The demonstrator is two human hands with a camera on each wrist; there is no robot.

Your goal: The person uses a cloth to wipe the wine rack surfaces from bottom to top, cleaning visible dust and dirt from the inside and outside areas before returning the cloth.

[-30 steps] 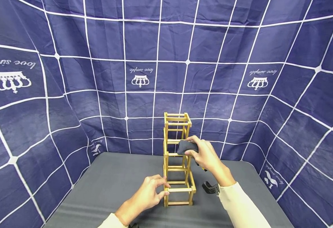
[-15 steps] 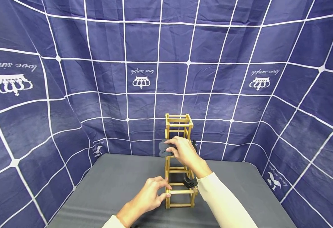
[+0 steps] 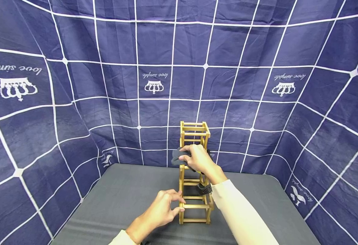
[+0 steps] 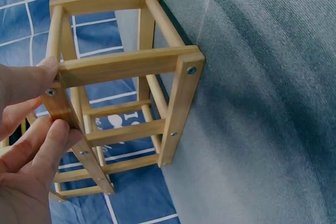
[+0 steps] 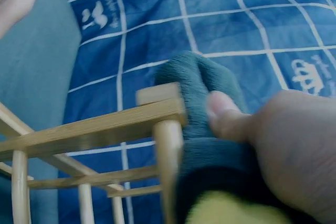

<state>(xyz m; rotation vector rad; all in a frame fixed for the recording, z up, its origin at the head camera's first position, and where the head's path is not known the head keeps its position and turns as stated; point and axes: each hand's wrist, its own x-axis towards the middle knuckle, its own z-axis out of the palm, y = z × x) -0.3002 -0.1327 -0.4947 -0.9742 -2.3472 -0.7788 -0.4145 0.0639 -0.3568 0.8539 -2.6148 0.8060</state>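
A tall stepped wooden rack point(image 3: 195, 206) of slim bars stands in the middle of the grey table in the head view. Low on its near left side, my left hand point(image 3: 162, 208) pinches a corner post; the left wrist view shows thumb and fingers on either side of the wooden frame point(image 4: 126, 65). My right hand point(image 3: 201, 160) grips a soft dark blue-grey cloth point(image 3: 176, 157) at the rack's middle tier. In the right wrist view, the bunched cloth point(image 5: 181, 80) lies against the end of a rail, with black and yellow parts below the fingers.
Grey fabric covers the table point(image 3: 130, 190). Behind and at both sides hangs a navy curtain point(image 3: 120, 81) with white grid lines. A black strap point(image 3: 204, 189) hangs at the right wrist, in front of the rack's lower bars.
My right hand has carried the cloth from the right side of the middle tier across to its left side. My left hand stays at the lower corner post.
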